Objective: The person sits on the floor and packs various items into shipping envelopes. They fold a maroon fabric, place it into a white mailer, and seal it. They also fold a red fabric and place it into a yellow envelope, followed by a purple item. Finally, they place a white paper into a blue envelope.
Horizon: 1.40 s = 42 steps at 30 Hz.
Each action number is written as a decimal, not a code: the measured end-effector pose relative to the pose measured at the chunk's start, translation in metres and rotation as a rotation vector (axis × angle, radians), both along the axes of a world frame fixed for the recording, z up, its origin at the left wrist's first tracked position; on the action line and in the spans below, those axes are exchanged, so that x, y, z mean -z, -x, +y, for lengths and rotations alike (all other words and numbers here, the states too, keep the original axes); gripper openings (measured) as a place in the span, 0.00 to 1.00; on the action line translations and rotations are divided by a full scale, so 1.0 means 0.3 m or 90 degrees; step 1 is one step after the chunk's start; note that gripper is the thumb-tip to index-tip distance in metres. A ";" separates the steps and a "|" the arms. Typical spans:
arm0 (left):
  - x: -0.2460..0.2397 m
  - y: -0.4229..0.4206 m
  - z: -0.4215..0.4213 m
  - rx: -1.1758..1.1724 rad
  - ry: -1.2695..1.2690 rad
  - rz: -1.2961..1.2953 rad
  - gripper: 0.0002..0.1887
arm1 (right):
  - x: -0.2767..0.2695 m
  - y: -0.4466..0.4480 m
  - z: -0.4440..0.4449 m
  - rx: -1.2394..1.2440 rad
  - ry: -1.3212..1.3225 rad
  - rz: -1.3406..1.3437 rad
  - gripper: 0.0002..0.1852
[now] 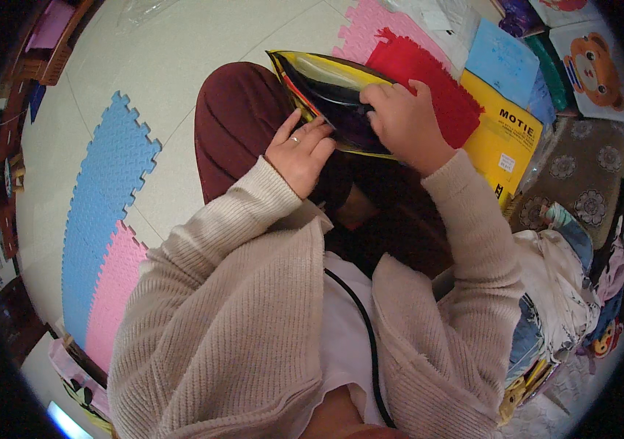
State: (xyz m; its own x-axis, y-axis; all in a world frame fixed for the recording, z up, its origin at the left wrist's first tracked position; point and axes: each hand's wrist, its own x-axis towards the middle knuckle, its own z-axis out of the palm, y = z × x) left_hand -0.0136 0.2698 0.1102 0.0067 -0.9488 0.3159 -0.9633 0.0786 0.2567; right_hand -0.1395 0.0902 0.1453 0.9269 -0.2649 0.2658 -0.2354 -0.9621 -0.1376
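Across my lap lies a yellow and black plastic bag [339, 68] with a shiny see-through panel. A strip of red and orange shows along its left side. My left hand [303, 151], with a ring on one finger, holds the bag's near left edge. My right hand [402, 120] has its fingers curled onto the bag's dark right part, thumb raised. Its fingertips are partly hidden, as are the bag's contents. Just beyond my right hand is a fringed red cloth [427, 82], lying partly over a pink foam mat [366, 27].
Yellow packaging [501, 131] with printed writing lies at right, below a light-blue packet [504, 60]. A bear-print panel [594, 71] and piled clothes [553, 285] are farther right. Blue foam matting [106, 164] covers floor at left. Wooden furniture [43, 60] lines the left edge.
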 end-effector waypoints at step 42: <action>0.039 0.002 -0.081 -0.017 -0.088 -0.032 0.11 | -0.019 -0.010 -0.078 -0.128 -0.379 0.290 0.10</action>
State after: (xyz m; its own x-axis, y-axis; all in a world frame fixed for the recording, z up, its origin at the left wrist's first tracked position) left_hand -0.0142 0.2454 0.0985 0.0202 -0.9829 0.1833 -0.9765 0.0200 0.2146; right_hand -0.1364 0.0670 0.1511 0.9558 -0.0591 -0.2879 -0.2221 -0.7866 -0.5761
